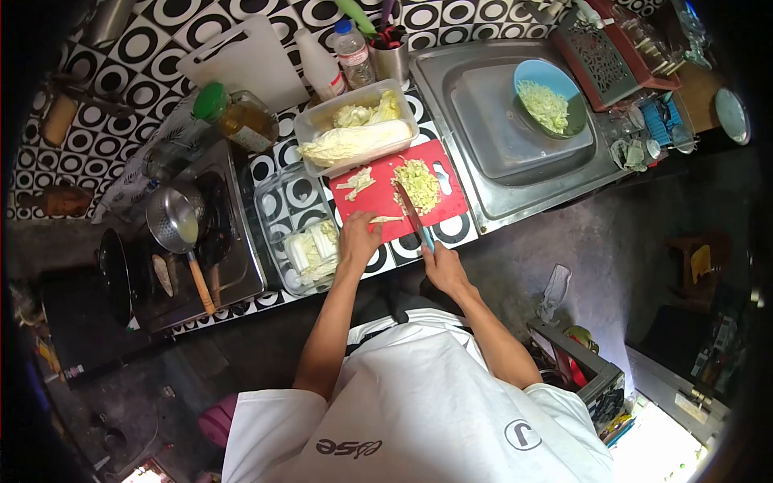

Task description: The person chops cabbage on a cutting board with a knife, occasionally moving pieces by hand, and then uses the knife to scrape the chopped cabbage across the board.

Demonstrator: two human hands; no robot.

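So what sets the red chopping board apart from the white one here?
The red board lies flat on the counter, while the white board stands propped against the tiled wall. The red board carries chopped vegetable; the white board shows nothing on it. The left hand and the right hand, gripping a knife, are at the red board; neither touches the white board. Both boards have a handle slot.

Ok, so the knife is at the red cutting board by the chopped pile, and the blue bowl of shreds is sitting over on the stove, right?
Not quite: the blue bowl of shreds is at the sink, not on the stove, as the head view shows. The knife is at the red cutting board by the chopped pile.
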